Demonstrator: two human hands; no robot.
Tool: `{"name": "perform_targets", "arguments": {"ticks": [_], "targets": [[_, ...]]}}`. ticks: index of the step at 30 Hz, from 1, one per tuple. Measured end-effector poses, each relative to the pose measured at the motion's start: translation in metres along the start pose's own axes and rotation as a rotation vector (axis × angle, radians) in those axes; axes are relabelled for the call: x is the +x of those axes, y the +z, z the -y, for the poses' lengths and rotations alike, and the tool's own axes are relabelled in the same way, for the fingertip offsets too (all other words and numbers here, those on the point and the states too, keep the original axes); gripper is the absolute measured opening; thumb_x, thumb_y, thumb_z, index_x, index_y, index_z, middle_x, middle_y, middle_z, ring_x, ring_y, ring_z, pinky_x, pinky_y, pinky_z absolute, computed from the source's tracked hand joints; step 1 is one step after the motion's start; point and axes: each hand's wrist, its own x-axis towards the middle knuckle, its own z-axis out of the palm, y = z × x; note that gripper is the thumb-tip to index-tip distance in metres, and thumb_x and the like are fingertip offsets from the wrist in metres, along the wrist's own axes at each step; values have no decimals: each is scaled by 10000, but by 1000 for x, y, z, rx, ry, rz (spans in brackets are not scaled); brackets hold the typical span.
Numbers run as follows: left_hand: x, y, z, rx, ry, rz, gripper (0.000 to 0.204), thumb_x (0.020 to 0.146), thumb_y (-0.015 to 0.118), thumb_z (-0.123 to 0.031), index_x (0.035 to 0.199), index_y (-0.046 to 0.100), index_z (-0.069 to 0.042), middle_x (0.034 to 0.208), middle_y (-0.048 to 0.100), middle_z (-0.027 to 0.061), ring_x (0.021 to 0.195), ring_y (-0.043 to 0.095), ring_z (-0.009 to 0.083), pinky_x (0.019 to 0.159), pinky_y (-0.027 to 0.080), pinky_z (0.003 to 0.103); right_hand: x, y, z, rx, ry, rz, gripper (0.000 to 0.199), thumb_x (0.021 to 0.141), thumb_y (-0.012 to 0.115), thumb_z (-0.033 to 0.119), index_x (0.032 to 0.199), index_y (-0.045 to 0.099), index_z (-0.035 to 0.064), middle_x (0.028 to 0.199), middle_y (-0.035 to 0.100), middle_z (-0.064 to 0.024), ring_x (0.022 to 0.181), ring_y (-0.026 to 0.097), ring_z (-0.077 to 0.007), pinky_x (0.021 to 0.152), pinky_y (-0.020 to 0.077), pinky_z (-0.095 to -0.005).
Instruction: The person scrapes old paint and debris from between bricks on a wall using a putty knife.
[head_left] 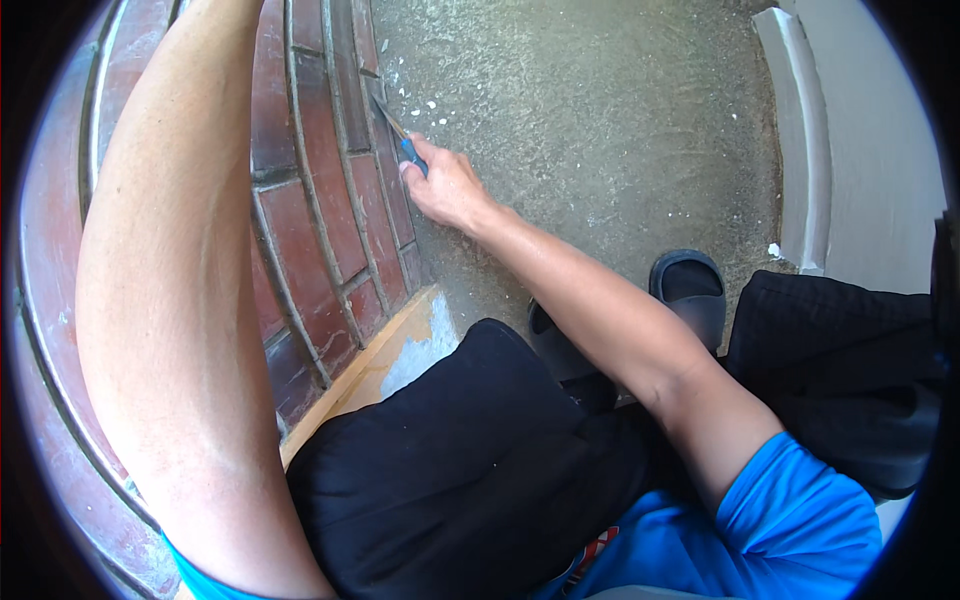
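Scraper (398,132), blue-handled, sits clenched in the right hand (447,187), blade tip low against the brick wall (320,200) where it meets the concrete floor (600,120). Left hand is out of view. A slip could gouge mortar or scrape knuckles. Open floor rightward; sandal (690,285) and white curb (800,150) well apart.
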Motion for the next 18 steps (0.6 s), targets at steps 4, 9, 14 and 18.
{"name": "perform_targets", "arguments": {"ticks": [4,9,14,18], "targets": [[-2,-2,-1,65,-31,30,176,782,573,-107,914,663,-33,648,622,56,551,574,133,517,466,294,-46,23,-3,34,104,51,549,917,507,244,1385,385,-14,889,641,-320,904,639,-478,832,508,-482],[4,-4,-28,9,-24,66,143,771,614,-121,864,656,-22,647,638,71,542,588,152,503,474,308,-99,38,-9,-22,77,-140,517,897,510,192,1398,426,100,974,619,-275,886,616,-463,786,492,-523],[-4,-5,-47,121,-20,-2,147,773,628,-132,855,653,-12,645,636,66,533,585,154,498,473,309,-102,26,-13,-40,33,-139,516,861,550,177,1370,487,123,945,573,-205,851,609,-423,777,490,-492],[-6,-8,-33,125,-9,14,150,771,625,-130,879,669,-36,647,637,61,543,590,150,505,479,314,-106,28,-11,13,-13,-129,529,815,601,134,1337,521,104,931,568,-197,837,609,-408,759,494,-474]]}}
